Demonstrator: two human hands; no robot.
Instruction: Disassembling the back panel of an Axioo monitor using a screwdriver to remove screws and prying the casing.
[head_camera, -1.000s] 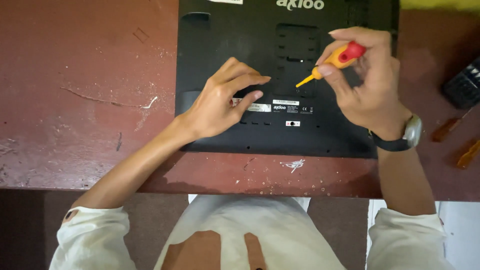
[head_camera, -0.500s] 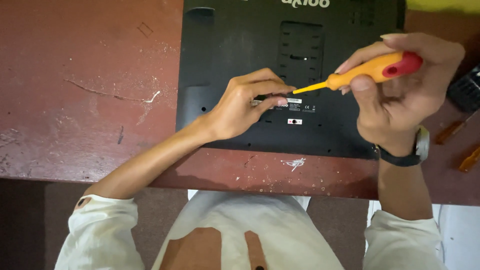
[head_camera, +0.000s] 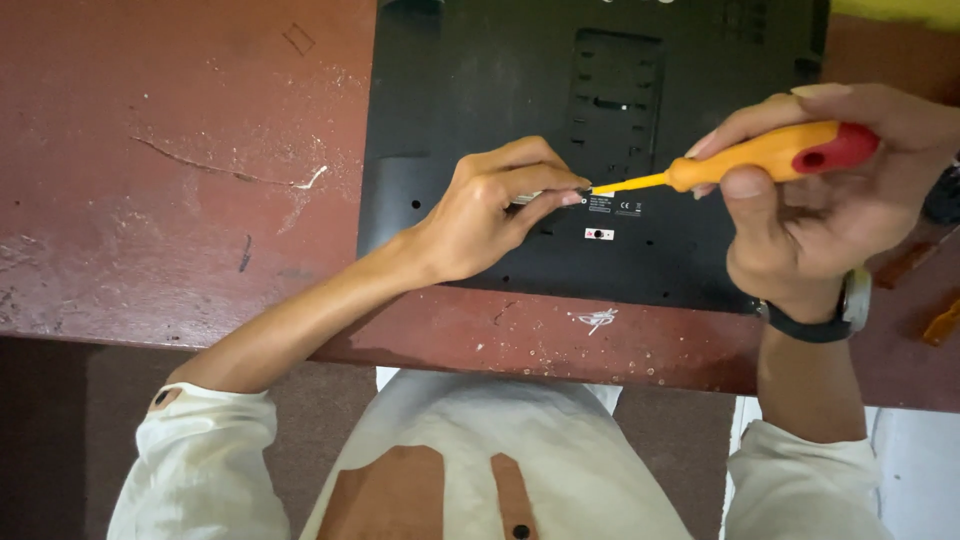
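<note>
Head view: looks straight down on two bare hands working over a black panel lying flat on a reddish-brown counter.
Left hand (head_camera: 478, 215): rests on the panel with fingers curled and pressed together, thumb and forefinger pinching a small pale strip at the tips; what that strip is cannot be told.
Right hand (head_camera: 810, 205): closed around the handle of a screwdriver, thumb on the near side, forefinger laid along the top.
Screwdriver (head_camera: 755, 157): orange handle with a red end cap, yellow shaft; it lies nearly level, pointing from the right hand toward the left hand, and its tip meets the left fingertips just above the panel surface.
Black panel (head_camera: 450, 80): under both hands, reaching away from them to the far edge of the frame; a ribbed rectangular recess sits just beyond the screwdriver shaft, and small white stickers lie just below the tip, between the two hands.
Counter (head_camera: 150, 200): worn and scratched, with a pale scrape well to the outside of the left hand and a white scribble near the front edge, below the panel.
Wristwatch (head_camera: 835, 310): dark strap on the right wrist, just behind the hand.
Sleeves: cream cloth rolled near both elbows, nearer the body than the hands.
Beyond the right hand: brownish objects at the frame edge, too cut off to tell.
</note>
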